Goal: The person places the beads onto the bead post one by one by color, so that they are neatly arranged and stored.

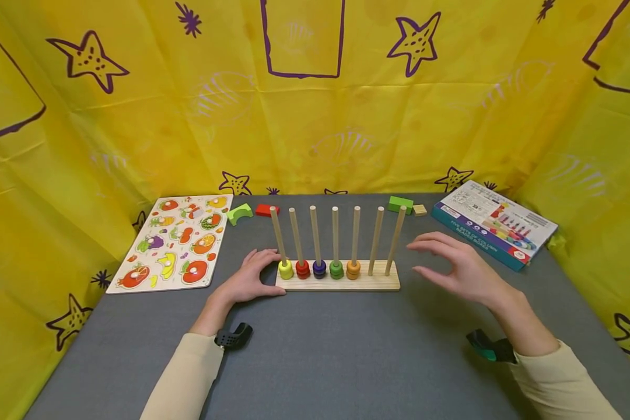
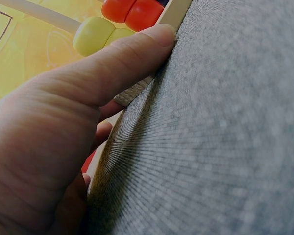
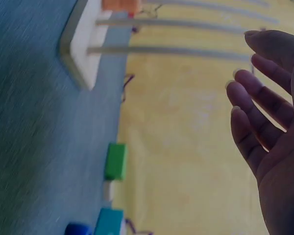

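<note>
A wooden bead stacker point(image 1: 338, 286) stands upright on the grey table, with several tall pegs in a row. From the left, yellow beads point(image 1: 286, 269), red beads point(image 1: 302, 269), dark blue beads point(image 1: 319, 269), green beads point(image 1: 336, 269) and orange beads point(image 1: 353, 269) sit low on their pegs; the two rightmost pegs are bare. My left hand point(image 1: 248, 276) grips the base's left end, its thumb point(image 2: 132, 54) along the front edge and fingers partly hidden behind. Off the stacker's right end, my right hand point(image 1: 464, 268) hovers with fingers spread from the thumb, holding nothing.
On the left lies a fruit puzzle board point(image 1: 175, 245). Behind the stacker are a light green arch block point(image 1: 240, 213), a red block point(image 1: 267, 210), a green block point(image 1: 401, 204) and a small wooden piece point(image 1: 419, 210). A toy box point(image 1: 496, 221) lies back right, before yellow cloth point(image 1: 304, 134).
</note>
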### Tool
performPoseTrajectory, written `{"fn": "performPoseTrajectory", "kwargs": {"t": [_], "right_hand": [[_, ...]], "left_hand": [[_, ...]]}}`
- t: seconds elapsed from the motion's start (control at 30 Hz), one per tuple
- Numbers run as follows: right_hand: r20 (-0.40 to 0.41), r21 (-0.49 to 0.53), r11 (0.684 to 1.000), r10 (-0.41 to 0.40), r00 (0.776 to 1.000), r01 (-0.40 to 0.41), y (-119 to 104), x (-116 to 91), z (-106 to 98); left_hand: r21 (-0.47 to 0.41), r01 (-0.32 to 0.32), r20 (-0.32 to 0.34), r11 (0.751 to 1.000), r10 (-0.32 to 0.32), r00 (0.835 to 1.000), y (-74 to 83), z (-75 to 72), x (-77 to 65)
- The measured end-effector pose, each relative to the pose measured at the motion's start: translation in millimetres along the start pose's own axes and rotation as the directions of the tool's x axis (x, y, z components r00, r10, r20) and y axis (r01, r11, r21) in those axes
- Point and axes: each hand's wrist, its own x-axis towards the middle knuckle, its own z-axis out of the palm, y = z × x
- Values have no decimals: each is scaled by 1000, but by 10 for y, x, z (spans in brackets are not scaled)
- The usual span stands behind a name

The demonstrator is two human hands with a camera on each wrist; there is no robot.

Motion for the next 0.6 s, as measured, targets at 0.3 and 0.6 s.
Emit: {"fn": "performPoseTrajectory", "kwargs": {"t": [0.3,0.6], "right_hand": [[-46,-78,984,157,987,-160,324,-237,-45],[-7,-143,954,266,964,-265,641,-482,-74]], "left_hand": [[2,-3,-9,1000,3,1000,-11,-12,-10],[8,-2,-4,1000,2,1000,-12,-4,-10]]}}
